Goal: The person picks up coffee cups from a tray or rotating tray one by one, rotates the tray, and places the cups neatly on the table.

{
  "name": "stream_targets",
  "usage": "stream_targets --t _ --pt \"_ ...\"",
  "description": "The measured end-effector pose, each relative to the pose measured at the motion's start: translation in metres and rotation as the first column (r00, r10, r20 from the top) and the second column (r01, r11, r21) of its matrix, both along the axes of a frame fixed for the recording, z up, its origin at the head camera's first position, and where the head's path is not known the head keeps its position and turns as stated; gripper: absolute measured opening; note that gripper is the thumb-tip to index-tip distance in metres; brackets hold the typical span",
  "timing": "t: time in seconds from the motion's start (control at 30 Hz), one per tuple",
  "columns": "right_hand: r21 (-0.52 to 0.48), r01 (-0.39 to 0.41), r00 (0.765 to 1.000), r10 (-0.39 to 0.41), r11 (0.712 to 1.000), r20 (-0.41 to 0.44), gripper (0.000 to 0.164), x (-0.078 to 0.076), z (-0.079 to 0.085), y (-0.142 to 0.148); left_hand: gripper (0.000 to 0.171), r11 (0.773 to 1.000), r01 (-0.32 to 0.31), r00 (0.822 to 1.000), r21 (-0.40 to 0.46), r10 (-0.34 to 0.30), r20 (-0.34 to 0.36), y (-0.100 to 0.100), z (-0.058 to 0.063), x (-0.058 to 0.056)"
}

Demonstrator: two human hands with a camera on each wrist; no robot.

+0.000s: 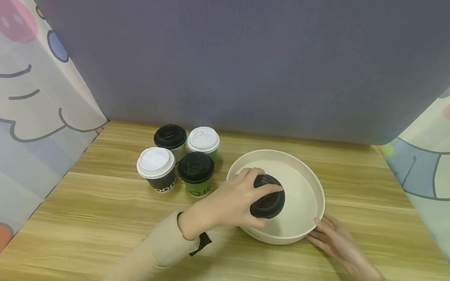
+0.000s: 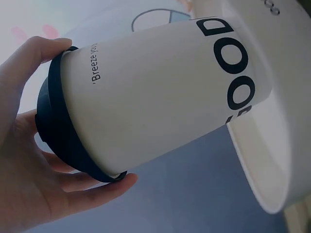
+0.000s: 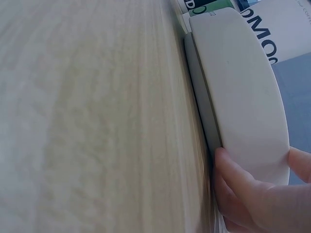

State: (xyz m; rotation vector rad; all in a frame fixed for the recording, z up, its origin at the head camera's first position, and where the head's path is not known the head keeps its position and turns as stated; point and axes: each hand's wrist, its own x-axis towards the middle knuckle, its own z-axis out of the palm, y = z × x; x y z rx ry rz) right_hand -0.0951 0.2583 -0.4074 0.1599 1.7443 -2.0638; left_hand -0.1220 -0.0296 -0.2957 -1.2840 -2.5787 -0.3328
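Note:
My left hand (image 1: 237, 201) grips a white paper coffee cup by its black lid (image 1: 269, 204), thumb and fingers spread round the lid's edge. In the left wrist view the cup (image 2: 155, 97) shows dark lettering on its side, and its base overlaps the rim of a round cream basin (image 1: 307, 195). The head view has the cup over the left part of that basin. At the basin's near right side, my right hand (image 1: 335, 243) holds the wall, with fingers low on the outside and thumb near the rim.
Left of the basin, several lidded paper cups stand close together: a white-lidded black cup (image 1: 156, 165), a black-lidded green cup (image 1: 196, 172), a white-lidded green cup (image 1: 203, 140) and another with a black lid (image 1: 170, 137). A grey panel (image 1: 250, 60) rises behind the wooden table (image 1: 90, 208).

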Motion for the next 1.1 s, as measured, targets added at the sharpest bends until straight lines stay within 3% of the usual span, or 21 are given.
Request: stream_targets --t 0.33,0.57,0.87,1.1 --pt "-0.013 -0.006 1.000 0.006 1.000 0.000 0.079 0.001 0.001 0.000 0.059 0.994 -0.006 0.997 0.105 0.014 -0.081 -0.023 0.012 0.006" --pt "-0.016 0.004 1.000 -0.004 1.000 0.012 0.079 0.001 0.001 0.000 0.061 0.991 -0.040 0.992 0.124 0.054 -0.113 -0.041 0.022 0.015" --pt "-0.029 0.008 1.000 -0.007 1.000 0.017 0.079 0.000 0.000 0.000 0.061 0.986 -0.059 0.985 0.156 0.083 -0.148 -0.062 0.019 0.021" --pt "-0.024 -0.010 1.000 0.010 1.000 -0.003 0.078 0.001 0.000 0.001 0.061 0.982 -0.119 0.984 0.144 0.137 -0.116 -0.076 0.012 0.026"
